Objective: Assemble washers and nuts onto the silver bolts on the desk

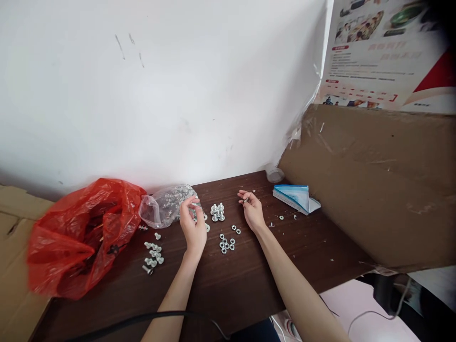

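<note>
My left hand (193, 228) is over the table beside the flat washers (207, 228), its thumb and fingers apart and curved. It partly hides the washers. My right hand (252, 211) is closed in a pinch on a small metal piece (245, 201), too small to name surely. Between my hands several bolts (217, 213) stand upright in a tight group, with washers around them. Closer to me lie several loose hex nuts (225, 244), with two more nuts (235, 229) apart from them. Left of my left hand, several bolts (154, 254) lie in a loose cluster.
A clear plastic bag (166, 206) of small metal parts and a red plastic bag (81, 237) are on the left. A blue-and-white folded packet (295, 197) and a round clear container (274, 174) sit at the right. Cardboard (374, 185) borders the brown table (256, 275); a black cable (156, 315) crosses in front.
</note>
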A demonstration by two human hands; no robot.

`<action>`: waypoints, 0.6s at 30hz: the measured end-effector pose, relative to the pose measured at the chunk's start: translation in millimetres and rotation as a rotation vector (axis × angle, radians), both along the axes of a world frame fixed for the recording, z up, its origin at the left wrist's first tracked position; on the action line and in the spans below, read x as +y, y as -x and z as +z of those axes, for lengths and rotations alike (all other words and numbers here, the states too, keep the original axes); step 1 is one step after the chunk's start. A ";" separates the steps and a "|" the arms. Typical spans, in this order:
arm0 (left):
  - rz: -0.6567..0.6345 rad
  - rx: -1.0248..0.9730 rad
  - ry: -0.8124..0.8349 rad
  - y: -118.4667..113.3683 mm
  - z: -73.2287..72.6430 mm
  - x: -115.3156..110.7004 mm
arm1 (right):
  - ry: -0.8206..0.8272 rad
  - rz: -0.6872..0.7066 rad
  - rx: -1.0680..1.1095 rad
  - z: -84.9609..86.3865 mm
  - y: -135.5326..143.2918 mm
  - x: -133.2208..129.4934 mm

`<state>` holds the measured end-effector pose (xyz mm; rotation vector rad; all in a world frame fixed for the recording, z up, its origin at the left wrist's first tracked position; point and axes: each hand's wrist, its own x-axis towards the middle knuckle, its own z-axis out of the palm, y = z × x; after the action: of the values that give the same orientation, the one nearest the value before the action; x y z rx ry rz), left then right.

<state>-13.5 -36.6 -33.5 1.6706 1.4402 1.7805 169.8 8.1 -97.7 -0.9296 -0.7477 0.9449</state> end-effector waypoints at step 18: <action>-0.374 0.260 0.259 43.1 -17.5 -129.7 | -0.034 0.083 0.187 9.5 -1.4 -9.3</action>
<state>-56.6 -166.3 -51.0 1.9262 1.2821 1.1635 171.2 -1.3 -88.2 -0.7733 -0.6449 1.0731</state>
